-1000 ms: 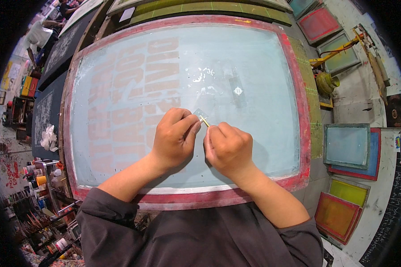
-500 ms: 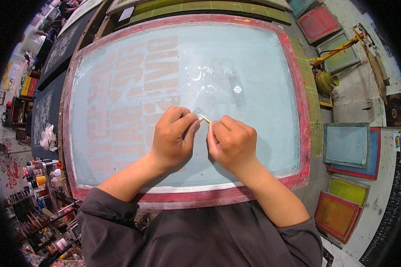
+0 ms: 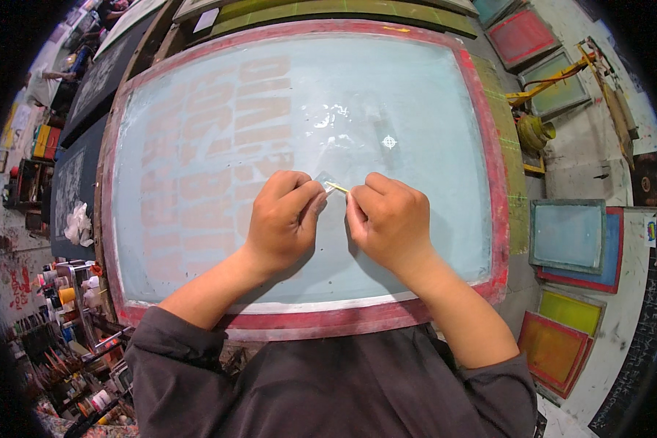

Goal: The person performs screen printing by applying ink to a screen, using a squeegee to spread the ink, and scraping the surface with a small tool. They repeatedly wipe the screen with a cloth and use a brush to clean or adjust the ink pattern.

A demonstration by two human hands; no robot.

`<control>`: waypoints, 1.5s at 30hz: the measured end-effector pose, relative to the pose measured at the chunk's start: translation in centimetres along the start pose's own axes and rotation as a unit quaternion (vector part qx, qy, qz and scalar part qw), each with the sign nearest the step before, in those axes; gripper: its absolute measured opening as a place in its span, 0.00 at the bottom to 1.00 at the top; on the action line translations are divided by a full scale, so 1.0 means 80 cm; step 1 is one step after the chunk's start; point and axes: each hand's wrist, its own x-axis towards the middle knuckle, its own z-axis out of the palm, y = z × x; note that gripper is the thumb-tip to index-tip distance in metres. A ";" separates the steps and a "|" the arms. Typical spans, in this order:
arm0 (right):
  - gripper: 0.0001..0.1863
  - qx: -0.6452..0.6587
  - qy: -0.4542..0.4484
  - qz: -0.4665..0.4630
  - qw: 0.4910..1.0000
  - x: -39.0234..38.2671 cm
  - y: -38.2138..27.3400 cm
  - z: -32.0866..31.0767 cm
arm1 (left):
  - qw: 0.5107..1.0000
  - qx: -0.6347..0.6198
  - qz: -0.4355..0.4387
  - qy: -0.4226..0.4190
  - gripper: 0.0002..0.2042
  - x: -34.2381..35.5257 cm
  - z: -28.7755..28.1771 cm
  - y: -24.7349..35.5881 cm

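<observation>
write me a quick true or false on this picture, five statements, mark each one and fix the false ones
1. The right hand grips a thin yellow stick. True.
2. The left hand lies open and flat. False: the left hand is curled, pinching a small clear piece.
3. Both hands are over a large framed screen. True.
4. The large screen's frame is bright green. False: its frame is red.
5. A crumpled white wad lies to the right of the large screen. False: it lies to the left.
</observation>
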 end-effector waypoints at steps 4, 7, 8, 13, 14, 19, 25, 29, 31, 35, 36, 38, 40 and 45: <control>0.10 -0.010 -0.018 -0.005 1.000 0.003 0.005 -0.001 | 1.000 0.005 -0.003 -0.002 0.04 -0.002 0.000 -0.002; 0.10 -0.005 -0.023 -0.005 1.000 0.006 0.009 -0.002 | 1.000 0.009 0.006 -0.003 0.04 0.001 -0.002 -0.001; 0.09 -0.005 -0.024 -0.004 1.000 0.007 0.010 -0.003 | 1.000 0.007 0.004 -0.004 0.04 0.001 -0.002 0.000; 0.08 -0.004 -0.029 -0.013 0.999 0.013 0.015 -0.005 | 1.000 0.002 -0.006 -0.004 0.04 -0.001 -0.001 0.000; 0.08 -0.004 -0.030 -0.014 0.999 0.013 0.016 -0.005 | 1.000 0.004 -0.002 -0.004 0.04 -0.001 -0.002 0.000; 0.10 -0.003 -0.044 -0.010 0.999 0.014 0.020 -0.005 | 1.000 0.009 0.007 -0.004 0.04 0.000 -0.002 -0.001; 0.06 0.007 -0.043 -0.039 0.998 0.022 0.031 -0.006 | 1.000 0.012 -0.001 -0.004 0.04 -0.001 -0.001 0.000; 0.05 0.012 -0.059 -0.050 0.997 0.030 0.038 -0.007 | 1.000 0.011 -0.008 -0.003 0.05 -0.002 0.000 0.000; 0.04 0.015 -0.073 -0.054 0.996 0.034 0.042 -0.007 | 1.000 0.013 -0.009 -0.002 0.05 -0.002 0.000 -0.001; 0.07 0.037 -0.090 -0.075 0.992 0.050 0.050 -0.007 | 1.000 0.016 -0.006 0.005 0.04 -0.001 0.001 0.001; 0.09 0.046 -0.090 -0.082 0.991 0.053 0.051 -0.007 | 1.000 0.013 -0.010 0.005 0.04 0.000 0.000 0.002; 0.07 0.048 -0.107 -0.102 0.988 0.058 0.055 -0.010 | 1.000 0.005 -0.022 0.005 0.04 0.000 0.000 0.004; 0.05 0.031 -0.118 -0.112 0.986 0.058 0.059 -0.016 | 0.999 -0.006 -0.039 0.006 0.05 0.000 0.000 0.004; 0.02 -0.002 -0.151 -0.050 0.987 0.033 0.066 -0.037 | 1.000 -0.001 -0.025 0.011 0.07 0.007 -0.005 0.013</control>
